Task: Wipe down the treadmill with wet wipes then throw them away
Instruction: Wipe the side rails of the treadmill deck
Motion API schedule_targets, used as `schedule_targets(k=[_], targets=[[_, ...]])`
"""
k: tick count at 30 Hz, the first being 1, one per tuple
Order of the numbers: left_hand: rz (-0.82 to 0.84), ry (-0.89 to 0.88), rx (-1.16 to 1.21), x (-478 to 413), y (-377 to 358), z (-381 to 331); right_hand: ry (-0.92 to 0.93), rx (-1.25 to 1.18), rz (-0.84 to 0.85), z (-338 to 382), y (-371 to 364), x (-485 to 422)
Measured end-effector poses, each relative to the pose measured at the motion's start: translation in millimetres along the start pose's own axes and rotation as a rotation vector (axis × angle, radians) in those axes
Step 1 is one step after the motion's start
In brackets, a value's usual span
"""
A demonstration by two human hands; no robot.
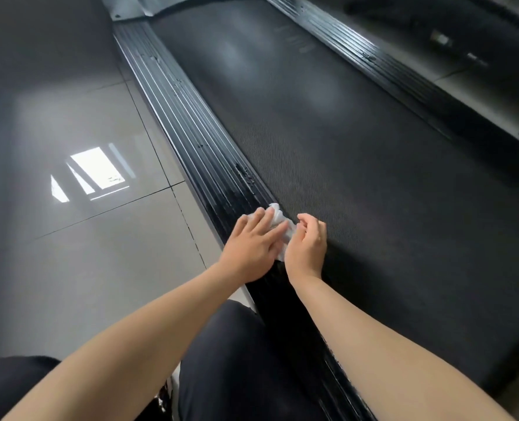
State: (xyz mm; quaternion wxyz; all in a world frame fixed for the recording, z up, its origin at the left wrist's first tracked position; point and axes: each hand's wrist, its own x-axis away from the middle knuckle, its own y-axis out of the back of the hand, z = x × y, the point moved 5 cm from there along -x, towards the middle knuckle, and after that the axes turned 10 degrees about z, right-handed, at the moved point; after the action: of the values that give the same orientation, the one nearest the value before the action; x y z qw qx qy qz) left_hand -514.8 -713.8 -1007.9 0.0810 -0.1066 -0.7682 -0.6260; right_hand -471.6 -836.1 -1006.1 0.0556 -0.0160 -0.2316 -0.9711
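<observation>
The treadmill lies along the view, its dark textured belt [358,153] in the middle and a ribbed black side rail [191,129] on the left. A crumpled white wet wipe [279,218] lies on that rail near the belt's edge. My left hand [252,244] presses flat on the wipe with straight fingers. Beside it, my right hand [308,244] has curled fingers that pinch the wipe's right edge. The rail looks wet and glossy around and below the hands. Most of the wipe is hidden under both hands.
Glossy grey floor tiles [85,238] lie left of the treadmill, with a bright window reflection. The treadmill's right rail [373,62] runs along the far side. My dark-trousered knees [237,360] are at the bottom beside the left rail.
</observation>
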Motion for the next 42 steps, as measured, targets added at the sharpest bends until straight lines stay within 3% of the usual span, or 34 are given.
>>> schedule_targets(k=[4,14,17,24,27,30,35,42], targets=[[0.033,-0.037,-0.015,-18,-3,-11,-0.03,-0.016,0.004,-3,1,-2],[0.04,0.366,0.119,-44,29,72,0.119,0.166,0.048,2,-14,3],[0.056,0.291,0.119,-38,23,60,0.094,0.154,0.053,3,-14,2],[0.062,-0.074,-0.076,-17,3,-1,-0.01,-0.104,-0.035,2,0,1],[0.083,-0.119,-0.071,-13,2,-8,-0.019,-0.114,-0.01,2,0,2],[0.033,-0.04,-0.056,-22,3,10,0.007,-0.065,0.031,2,-5,3],[-0.043,0.228,0.064,-40,15,55,0.251,0.259,0.189,11,-31,10],[-0.083,0.464,0.245,-27,17,100,0.33,0.482,0.239,12,-38,7]])
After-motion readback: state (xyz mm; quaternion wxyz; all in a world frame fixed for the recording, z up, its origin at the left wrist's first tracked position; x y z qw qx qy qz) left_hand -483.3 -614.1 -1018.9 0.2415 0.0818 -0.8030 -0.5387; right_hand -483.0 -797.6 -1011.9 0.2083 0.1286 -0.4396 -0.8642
